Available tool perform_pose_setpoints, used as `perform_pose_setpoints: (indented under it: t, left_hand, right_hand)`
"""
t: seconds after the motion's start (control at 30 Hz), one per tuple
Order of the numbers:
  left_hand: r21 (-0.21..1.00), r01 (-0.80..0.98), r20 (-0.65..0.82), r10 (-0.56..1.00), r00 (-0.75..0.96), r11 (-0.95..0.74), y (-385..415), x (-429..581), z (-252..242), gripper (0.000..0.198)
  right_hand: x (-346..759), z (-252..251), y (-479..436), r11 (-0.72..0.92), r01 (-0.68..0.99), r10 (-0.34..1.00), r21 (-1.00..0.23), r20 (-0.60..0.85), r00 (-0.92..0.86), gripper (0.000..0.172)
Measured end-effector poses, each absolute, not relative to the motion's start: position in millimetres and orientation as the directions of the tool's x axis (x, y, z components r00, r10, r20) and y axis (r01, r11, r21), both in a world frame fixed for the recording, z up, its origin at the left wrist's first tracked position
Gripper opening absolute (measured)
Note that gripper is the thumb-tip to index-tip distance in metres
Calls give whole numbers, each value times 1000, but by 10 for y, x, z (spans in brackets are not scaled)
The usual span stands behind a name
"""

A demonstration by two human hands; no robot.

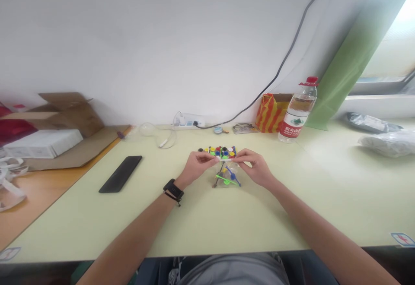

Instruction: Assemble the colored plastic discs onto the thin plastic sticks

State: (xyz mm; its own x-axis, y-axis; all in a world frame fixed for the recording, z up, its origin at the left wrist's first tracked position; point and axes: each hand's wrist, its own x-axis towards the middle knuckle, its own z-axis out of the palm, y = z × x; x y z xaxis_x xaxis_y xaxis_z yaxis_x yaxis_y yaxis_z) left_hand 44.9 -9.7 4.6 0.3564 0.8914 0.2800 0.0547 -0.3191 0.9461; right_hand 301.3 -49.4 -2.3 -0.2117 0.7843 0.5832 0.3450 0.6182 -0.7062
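left hand (198, 164) and right hand (252, 167) both pinching clear bag (227, 173) top edge; coloured pins (228, 176) inside; more pieces (218, 150) loose on table (201, 229)

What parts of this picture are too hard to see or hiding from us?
- Head view: the small clear bag of colourful pieces is partly covered by the left hand and right hand; the pieces are too small to name.
- The row of coloured caps behind is too tiny to count surely.
- The water bottle label is too blurred to read.
- The white object at the left edge is cut off.
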Motion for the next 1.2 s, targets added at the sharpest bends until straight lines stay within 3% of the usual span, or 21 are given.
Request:
perform_pose_setpoints:
  t: [0.13, 0.27, 0.5, 0.67, 0.93, 1.2]
  left_hand:
    - [940, 62, 282, 864, 417, -336, -113, 472, 49, 32]
    - [879, 119, 348, 792, 502, -462, -135, 503, 64, 29]
    - [834, 204, 305, 737, 604, -513, -210, 545, 105, 27]
    - [856, 191, 281, 743, 608, -481, -234, 553, 122, 28]
    - [920, 213, 149, 797, 586, -329, -259, 553, 163, 33]
    - [882, 268, 132, 748, 651, -389, -325, 537, 278, 29]
  right_hand:
    - [2990, 42, -531, 571, 324, 821, -754, 527, -220, 30]
    - [2937, 83, -554, 484, 351, 868, -802, 388, -311, 26]
    - [2917, 105, -586, 465, 352, 867, -812, 339, -364, 30]
    - [2930, 110, -585, 437, 350, 855, -829, 261, -448, 43]
    - [3037, 201, -587, 369, 295, 854, -881, 197, -481, 44]
    - [3175, 373, -692, 397, 421, 824, -815, 115, -555, 48]
